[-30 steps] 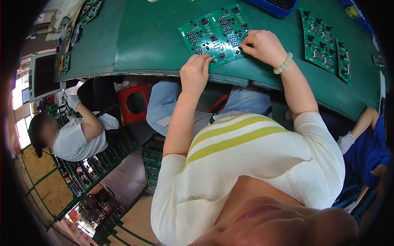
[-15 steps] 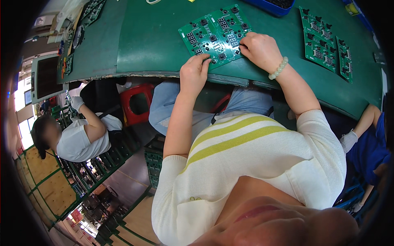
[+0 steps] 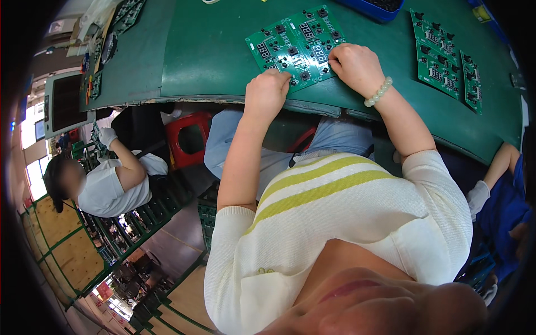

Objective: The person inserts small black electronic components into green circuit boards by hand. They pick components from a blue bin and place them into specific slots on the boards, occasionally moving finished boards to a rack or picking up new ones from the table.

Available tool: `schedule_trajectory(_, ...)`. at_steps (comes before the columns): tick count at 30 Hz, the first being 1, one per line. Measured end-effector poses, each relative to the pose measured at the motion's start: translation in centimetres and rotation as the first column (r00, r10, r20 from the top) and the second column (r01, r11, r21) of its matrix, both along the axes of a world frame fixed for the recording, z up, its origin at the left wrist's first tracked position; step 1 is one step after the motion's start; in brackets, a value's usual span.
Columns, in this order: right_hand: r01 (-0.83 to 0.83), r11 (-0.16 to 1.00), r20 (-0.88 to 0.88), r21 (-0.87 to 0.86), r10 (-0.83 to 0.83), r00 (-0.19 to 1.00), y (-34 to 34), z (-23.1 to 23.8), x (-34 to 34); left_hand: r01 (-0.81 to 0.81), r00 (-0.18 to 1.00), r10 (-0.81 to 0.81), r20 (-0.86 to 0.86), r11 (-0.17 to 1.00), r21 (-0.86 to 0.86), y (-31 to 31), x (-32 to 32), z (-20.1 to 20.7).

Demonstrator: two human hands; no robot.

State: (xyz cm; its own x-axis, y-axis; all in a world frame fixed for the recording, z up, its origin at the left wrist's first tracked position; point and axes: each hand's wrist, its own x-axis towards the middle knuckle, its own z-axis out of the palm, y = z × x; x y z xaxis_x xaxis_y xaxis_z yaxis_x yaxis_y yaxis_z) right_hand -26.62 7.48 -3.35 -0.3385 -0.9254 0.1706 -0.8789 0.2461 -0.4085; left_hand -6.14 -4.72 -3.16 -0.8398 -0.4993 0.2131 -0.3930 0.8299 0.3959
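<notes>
A green circuit board panel point(image 3: 296, 47) with black buttons and white-framed digit displays lies on the green table in front of me. My left hand point(image 3: 268, 92) is closed at its near left edge, with thumb and fingertips on the board by a small black button. The hand covers that corner of the panel. On the right side, my right hand point(image 3: 357, 64), with a pale bead bracelet point(image 3: 379, 92) at the wrist, is closed in a pinch on the board's edge beside a digit display. Anything small inside either pinch is hidden.
More circuit boards point(image 3: 436, 56) lie at the right of the green table point(image 3: 206, 56). A blue bin point(image 3: 373, 10) of small dark parts stands at the far edge. A gloved co-worker point(image 3: 120, 184) sits at left near a red stool point(image 3: 190, 139); another person's gloved hand point(image 3: 477, 198) is at right.
My left hand has shifted slightly farther over the board, and its fingers are more curled. My right hand keeps nearly the same place at the board's right edge.
</notes>
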Motion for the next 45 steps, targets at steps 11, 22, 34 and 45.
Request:
schedule_trajectory(11,0.453,0.883,0.837,-0.120,0.335,-0.432,0.0,0.4,-6.0,0.569,0.397,0.918,-0.023,-0.226,0.791,-2.4,4.0,-0.9)
schedule_trajectory(22,0.192,0.952,0.944,-0.238,0.273,-0.183,-0.4,0.5,-3.9,0.536,0.590,0.753,-0.292,-0.095,0.839,0.1,2.9,-1.5)
schedule_trajectory(34,0.115,0.968,0.974,-0.223,0.226,-0.010,-0.4,1.0,-3.1,0.341,0.734,0.646,-0.209,-0.085,0.936,1.4,1.2,0.0)
schedule_trajectory(45,-0.059,0.944,0.803,-0.324,0.307,0.510,-0.6,-0.6,-2.3,0.142,0.754,0.622,-0.213,0.162,0.977,1.9,0.6,-0.6)
